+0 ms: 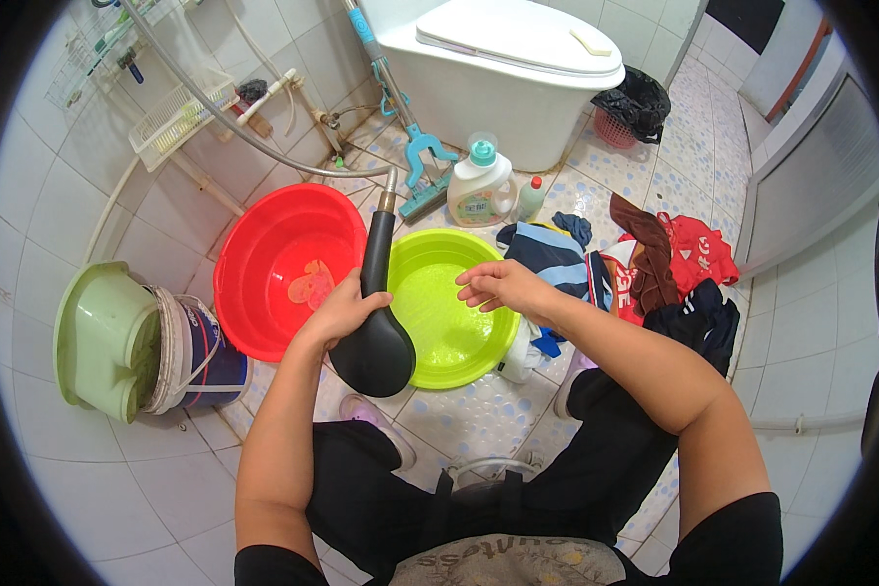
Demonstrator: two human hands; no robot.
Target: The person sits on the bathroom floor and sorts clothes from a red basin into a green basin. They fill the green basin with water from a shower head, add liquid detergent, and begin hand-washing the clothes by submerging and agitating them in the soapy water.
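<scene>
My left hand [343, 306] is wrapped around the handle of a black shower head [375, 359]; its metal hose [264, 148] runs up to the left. The head's broad end hangs over the near left rim of a lime-green plastic basin [499, 351], where water looks rippled. Above that basin's right side hovers my right hand [499, 284], holding nothing, with fingers loosely bent and apart. To the left a red plastic basin [236, 293] stands on the tiles, a pale orange pattern on its bottom. A heap of clothes [549, 253] lies to the right of the green basin.
A white detergent jug [476, 192] and a small red-capped bottle [532, 196] stand behind the basin. Beyond are a squeeze mop [428, 165], a toilet [483, 95] and a lined wastebasket [619, 126]. At left, a pale green tub [95, 329] leans against a bucket [205, 351].
</scene>
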